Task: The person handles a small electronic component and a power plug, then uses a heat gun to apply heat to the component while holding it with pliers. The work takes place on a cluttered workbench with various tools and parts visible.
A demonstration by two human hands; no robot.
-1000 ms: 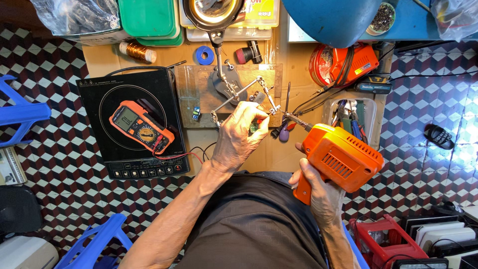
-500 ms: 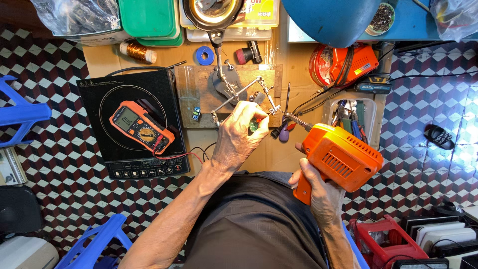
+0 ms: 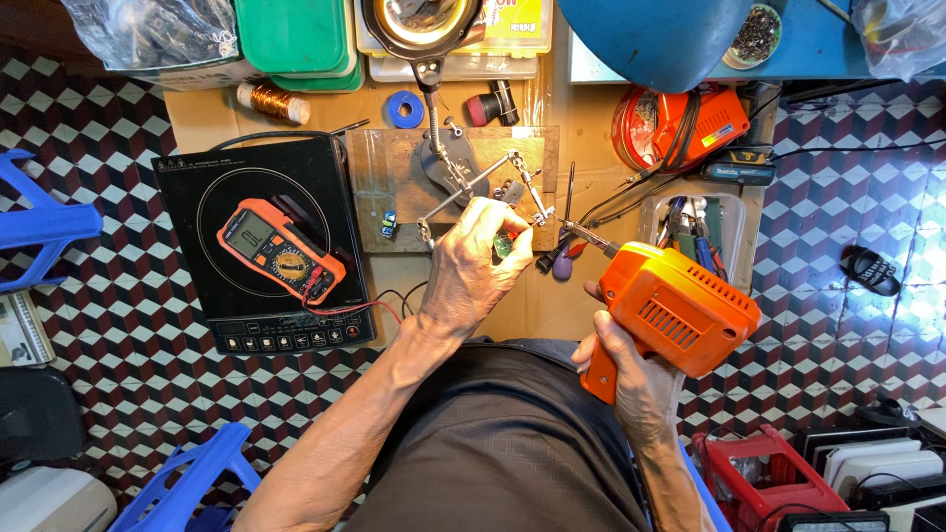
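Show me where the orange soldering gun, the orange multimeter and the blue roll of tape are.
orange soldering gun (image 3: 680,307), head view, on the vented side of its body.
orange multimeter (image 3: 281,253), head view, between its screen and dial.
blue roll of tape (image 3: 404,109), head view, on its blue ring.

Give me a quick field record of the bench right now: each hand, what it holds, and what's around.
left hand: pinching a small green part at the clip stand
right hand: gripping the orange soldering gun, tip toward the clips
left of hands: orange multimeter lying on a black induction cooker
above: magnifier, copper wire spool
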